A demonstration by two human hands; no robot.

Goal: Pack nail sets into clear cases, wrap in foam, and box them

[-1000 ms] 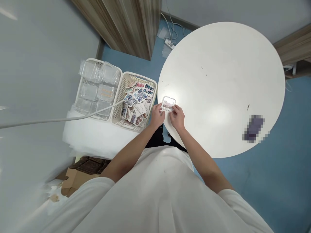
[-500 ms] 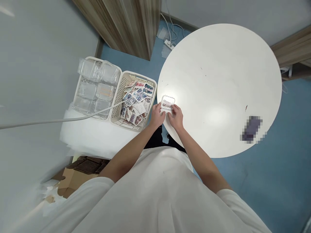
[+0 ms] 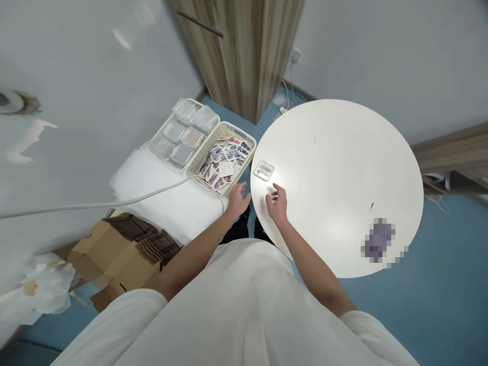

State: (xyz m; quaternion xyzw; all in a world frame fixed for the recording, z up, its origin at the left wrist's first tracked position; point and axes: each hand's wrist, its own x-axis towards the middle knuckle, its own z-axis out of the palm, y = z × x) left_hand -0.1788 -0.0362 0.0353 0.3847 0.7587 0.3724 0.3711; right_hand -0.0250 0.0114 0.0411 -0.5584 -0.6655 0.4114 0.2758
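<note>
A small clear plastic case [image 3: 264, 171] with dark, nail-shaped pieces inside lies flat near the left edge of the round white table [image 3: 343, 152]. My right hand [image 3: 278, 203] is just below the case, over the tabletop, fingers parted and holding nothing. Off the table's edge, my left hand [image 3: 238, 202] hovers beside the basket of printed cards [image 3: 198, 161], its fingers apart and nothing in them. The cards [image 3: 225, 168] carry rows of coloured ovals that look like press-on nails. Neither hand touches the case.
Left of the card basket, another basket [image 3: 156, 133] holds several clear plastic boxes [image 3: 192, 137]. A white cable [image 3: 95, 205] crosses in front of both. Open cardboard boxes [image 3: 110, 249] stand at lower left. A blurred-out purple object [image 3: 379, 239] lies on the table's right side.
Both hands have let go of the clear case and drawn back toward my body, the left one off the table. The case stays on the table. The camera view has shifted.
</note>
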